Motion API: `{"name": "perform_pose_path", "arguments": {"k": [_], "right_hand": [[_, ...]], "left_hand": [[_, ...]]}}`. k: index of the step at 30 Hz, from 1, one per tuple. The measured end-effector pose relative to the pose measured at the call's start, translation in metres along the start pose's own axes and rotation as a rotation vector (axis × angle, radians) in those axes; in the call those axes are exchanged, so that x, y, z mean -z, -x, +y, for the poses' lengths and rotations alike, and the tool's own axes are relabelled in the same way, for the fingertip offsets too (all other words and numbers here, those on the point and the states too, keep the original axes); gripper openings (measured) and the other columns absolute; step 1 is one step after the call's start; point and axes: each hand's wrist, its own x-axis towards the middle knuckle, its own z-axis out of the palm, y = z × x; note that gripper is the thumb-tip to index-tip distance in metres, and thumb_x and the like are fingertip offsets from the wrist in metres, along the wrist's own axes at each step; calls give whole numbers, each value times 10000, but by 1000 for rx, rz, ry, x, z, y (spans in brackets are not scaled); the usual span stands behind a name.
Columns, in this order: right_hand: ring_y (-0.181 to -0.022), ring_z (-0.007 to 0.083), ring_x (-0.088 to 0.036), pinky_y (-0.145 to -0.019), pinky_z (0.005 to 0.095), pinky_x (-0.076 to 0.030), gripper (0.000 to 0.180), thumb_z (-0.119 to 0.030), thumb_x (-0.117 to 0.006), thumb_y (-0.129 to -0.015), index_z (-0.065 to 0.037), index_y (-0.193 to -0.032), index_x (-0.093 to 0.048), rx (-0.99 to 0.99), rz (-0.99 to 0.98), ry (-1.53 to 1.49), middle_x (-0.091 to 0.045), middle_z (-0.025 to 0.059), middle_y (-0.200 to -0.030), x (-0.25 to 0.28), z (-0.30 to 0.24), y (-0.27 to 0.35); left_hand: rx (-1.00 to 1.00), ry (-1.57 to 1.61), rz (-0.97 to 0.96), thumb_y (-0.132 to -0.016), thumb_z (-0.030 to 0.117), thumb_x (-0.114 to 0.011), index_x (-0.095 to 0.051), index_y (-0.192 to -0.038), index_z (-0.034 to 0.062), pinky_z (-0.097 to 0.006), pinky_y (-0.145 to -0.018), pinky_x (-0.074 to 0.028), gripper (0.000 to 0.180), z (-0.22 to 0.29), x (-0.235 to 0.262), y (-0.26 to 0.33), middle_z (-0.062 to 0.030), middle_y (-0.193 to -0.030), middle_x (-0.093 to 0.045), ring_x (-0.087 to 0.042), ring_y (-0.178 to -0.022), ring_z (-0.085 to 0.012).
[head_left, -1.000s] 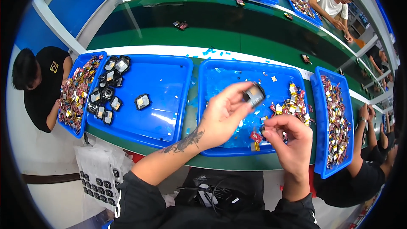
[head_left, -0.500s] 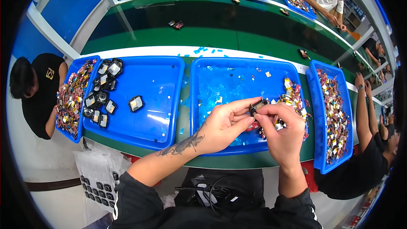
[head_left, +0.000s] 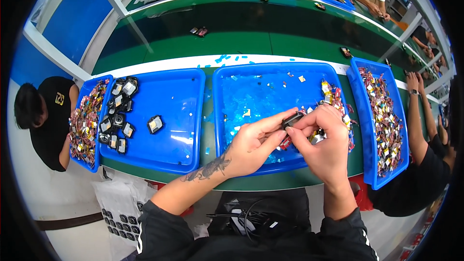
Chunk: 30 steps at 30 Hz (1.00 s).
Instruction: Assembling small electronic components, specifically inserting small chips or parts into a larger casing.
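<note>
My left hand (head_left: 252, 146) holds a small black plastic casing (head_left: 291, 120) between thumb and fingers. The right hand (head_left: 325, 142) pinches the same casing from the other side, its thumb and index finger closed on it. Both hands are over a blue tray (head_left: 275, 71) that has blue film scraps scattered in it. Red circuit boards with silver and yellow parts (head_left: 328, 99) lie at that tray's right side, partly hidden by my right hand. In the blue tray on the left (head_left: 169, 92), several black casings (head_left: 119, 100) are heaped; one casing (head_left: 155, 124) lies apart.
Narrow blue trays full of small boards stand at the far right (head_left: 368, 130) and far left (head_left: 105, 121). Beyond a white ledge (head_left: 169, 67) runs a green conveyor (head_left: 241, 43) carrying a few parts (head_left: 198, 32). Co-workers sit left, right and across. A bag of casings (head_left: 121, 208) is below left.
The casing has turned between my fingers and shows more of its dark face. Both hands remain over the same tray; the view has shifted slightly.
</note>
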Motion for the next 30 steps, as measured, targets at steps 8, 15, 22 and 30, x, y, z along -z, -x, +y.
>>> {"name": "perform_pose_path", "arguments": {"k": [8, 15, 22, 30], "right_hand": [[-766, 245, -559, -708, 342, -460, 352, 41, -771, -648, -27, -785, -454, -106, 40, -425, -543, 115, -826, -7, 10, 2], [-789, 203, -578, -705, 314, -472, 269, 41, -741, -699, -17, -836, -517, -42, 194, -312, -571, 90, -864, -19, 21, 9], [-843, 103, -631, -697, 232, -560, 202, 55, -699, -812, 26, -965, -570, -459, 54, -807, -636, 68, -899, -32, 3, 43], [-779, 105, -650, -679, 250, -592, 85, 7, -661, -860, 38, -929, -622, -592, -90, -1030, -665, 80, -865, 9, 15, 24]], "left_hand": [[20, -179, -18, -975, 5, -452, -429, -1373, -75, -289, -1016, -410, 407, 6, -1, 3, -146, -1314, -551, -518, -1196, -151], [-35, 121, 147, -984, 10, -452, -414, -1383, -61, -285, -1000, -429, 407, -5, 2, -5, -145, -1283, -563, -540, -1171, -166], [-121, 106, 214, -974, -9, -454, -391, -1376, -43, -305, -998, -446, 408, -4, -6, -5, -169, -1308, -526, -546, -1184, -188], [-389, -584, 15, -890, -101, -465, -612, -1209, 12, -349, -928, -491, 369, 7, 8, -2, -182, -1249, -564, -590, -1129, -294]]}}
